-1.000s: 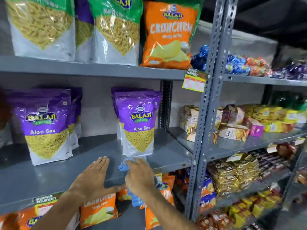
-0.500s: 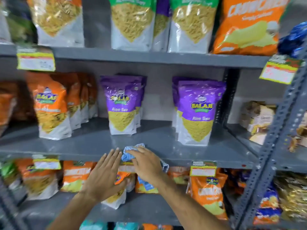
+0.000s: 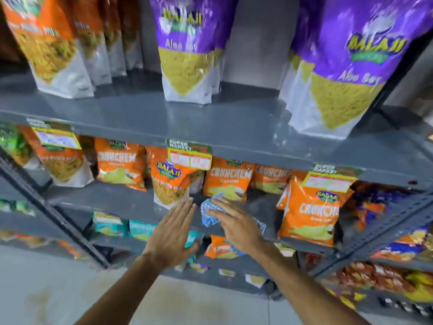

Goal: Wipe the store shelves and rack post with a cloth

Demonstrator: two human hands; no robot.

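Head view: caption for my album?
Right hand presses a blue cloth on a grey shelf of snack bags, left hand open beside.

A right hand [image 3: 236, 225] presses a blue checked cloth [image 3: 210, 213] flat on a grey shelf [image 3: 112, 201] (snack bags behind); the left hand [image 3: 172, 233] hovers beside it.

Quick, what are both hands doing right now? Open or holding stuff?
Left hand: open, fingers straight, holding nothing.
Right hand: open, flat fingers pressing the blue checked cloth onto the shelf.

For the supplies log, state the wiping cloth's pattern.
Blue-and-white check cloth under the right hand; head view.
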